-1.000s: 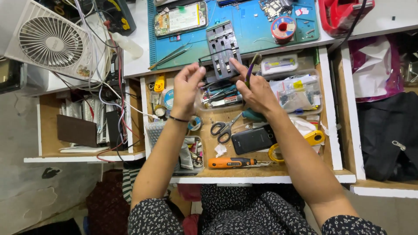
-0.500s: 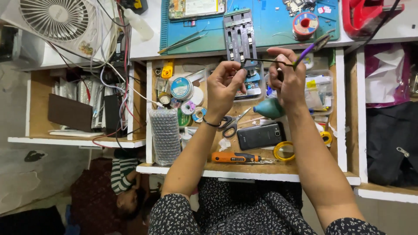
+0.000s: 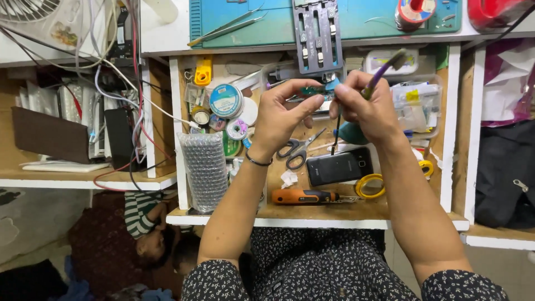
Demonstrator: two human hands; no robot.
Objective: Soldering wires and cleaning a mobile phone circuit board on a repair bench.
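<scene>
My left hand (image 3: 287, 114) and my right hand (image 3: 368, 108) meet above an open wooden drawer (image 3: 179, 139). Between their fingertips they pinch a small green circuit board (image 3: 313, 91). A purple-handled brush (image 3: 384, 69) sticks up out of my right hand's grip. Just beyond the hands a grey metal board holder (image 3: 317, 36) lies on a blue work mat (image 3: 267, 19). Part of the board is hidden by my fingers.
The drawer holds scissors (image 3: 298, 149), a black phone (image 3: 339, 166), an orange-handled screwdriver (image 3: 306, 196), a yellow tape ring (image 3: 372, 185), a bubble-wrap roll (image 3: 205, 170) and round tins (image 3: 225, 100). Tweezers (image 3: 228, 29) lie on the mat. Cables (image 3: 120, 72) hang left. A person lies below.
The view has moved closer and the hands sit lower and more central. My fingers have closed in together on the small board; the brush stays in my right hand.
</scene>
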